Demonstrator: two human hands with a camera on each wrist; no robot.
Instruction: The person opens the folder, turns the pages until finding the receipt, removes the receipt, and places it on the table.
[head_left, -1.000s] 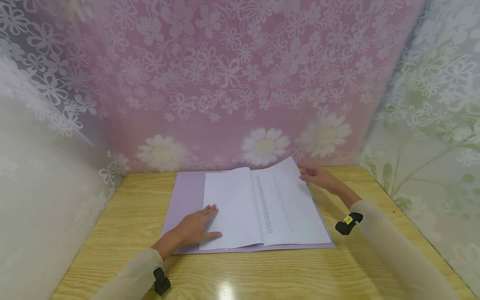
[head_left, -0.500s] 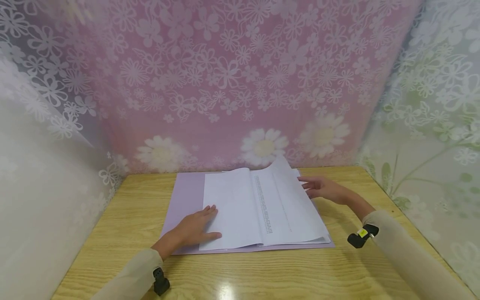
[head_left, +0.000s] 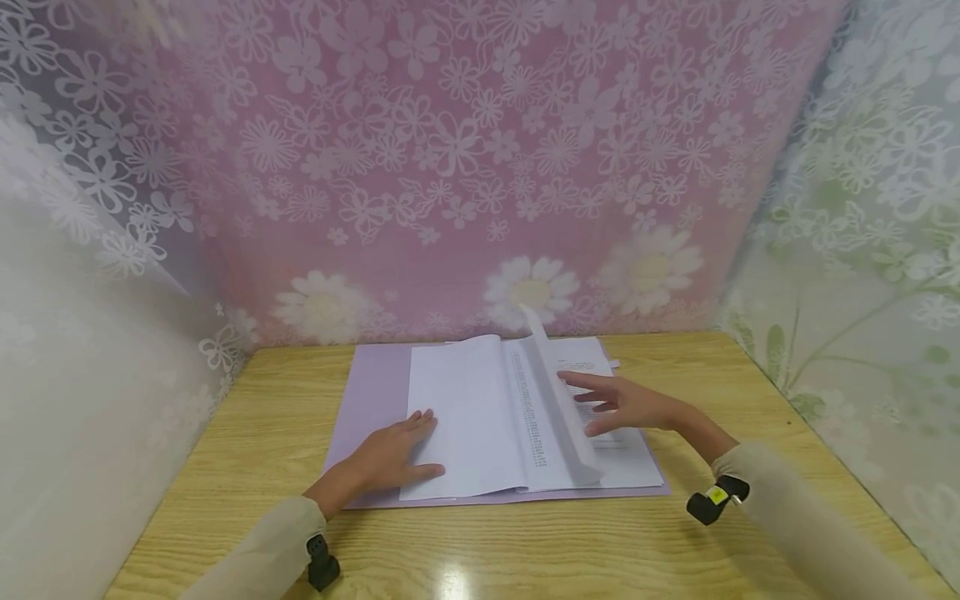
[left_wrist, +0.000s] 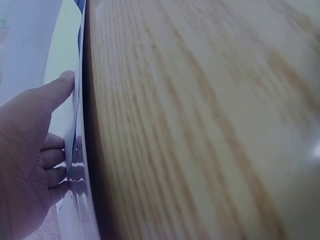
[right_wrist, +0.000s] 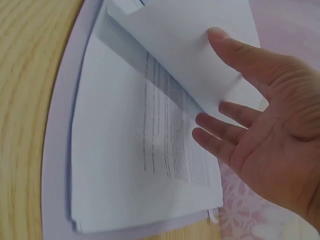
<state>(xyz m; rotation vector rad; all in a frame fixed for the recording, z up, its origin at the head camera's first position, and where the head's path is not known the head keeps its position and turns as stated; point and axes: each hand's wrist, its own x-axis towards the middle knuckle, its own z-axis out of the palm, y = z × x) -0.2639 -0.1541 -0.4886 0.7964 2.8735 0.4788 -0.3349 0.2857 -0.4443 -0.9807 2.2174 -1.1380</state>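
Note:
A lilac folder (head_left: 367, 379) lies open on the table with white sheets in it. My left hand (head_left: 393, 454) rests on the left-hand page (head_left: 465, 417), fingers extended; in the left wrist view the thumb (left_wrist: 62, 87) lies near the paper's edge. To the right of the spine a loose page (head_left: 558, 408) stands raised and curved, part way over. My right hand (head_left: 626, 404) is against its right side, fingers loosely extended. In the right wrist view the thumb touches the raised page (right_wrist: 195, 45), and one finger is partly hidden by it. Below lies a printed sheet (right_wrist: 150, 150).
The wood-grain table (head_left: 525, 550) extends in front of the folder and on both sides. A pink floral backdrop (head_left: 480, 208) rises directly behind it, with pale patterned sheets at left and right. A small white tab (head_left: 615, 364) juts out at the folder's right edge.
The page on the right has swung up and leftward, uncovering a printed sheet. My right hand has followed from the far right corner toward the spine. The left hand has stayed put.

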